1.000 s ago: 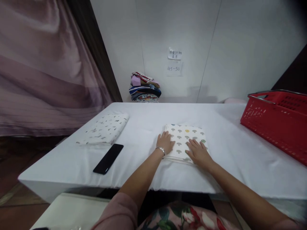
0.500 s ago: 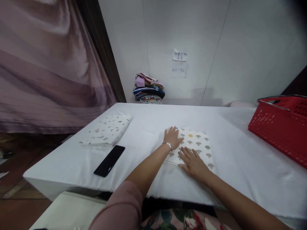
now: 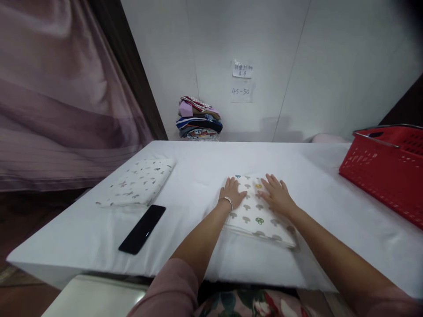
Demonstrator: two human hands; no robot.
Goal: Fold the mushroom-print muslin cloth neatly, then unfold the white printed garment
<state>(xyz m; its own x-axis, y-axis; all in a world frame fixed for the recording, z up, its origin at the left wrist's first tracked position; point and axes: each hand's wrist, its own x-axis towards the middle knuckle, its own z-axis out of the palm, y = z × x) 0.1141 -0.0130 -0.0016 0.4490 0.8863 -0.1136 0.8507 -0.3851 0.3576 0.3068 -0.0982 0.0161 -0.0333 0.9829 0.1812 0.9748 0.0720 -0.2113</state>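
Note:
A folded white cloth with a mushroom print (image 3: 253, 215) lies on the white-covered table, layered along its near edge. My left hand (image 3: 232, 193) rests on its left side, fingers spread, a silver bracelet at the wrist. Toward the cloth's far right part, my right hand (image 3: 277, 193) lies with its fingers apart on the fabric. Neither hand grips anything. Farther left is a second folded white cloth (image 3: 140, 182) with a small scattered print.
A black phone (image 3: 142, 230) lies on the table's left part. At the right stands a red plastic basket (image 3: 380, 169) with metal handles. Behind the table is a stack of folded fabrics (image 3: 199, 119) by the wall. A handwritten paper sign (image 3: 242, 69) hangs there.
My right hand has moved from the near edge of the mushroom-print cloth to its far right part. The near edge now shows more. My view has shifted slightly.

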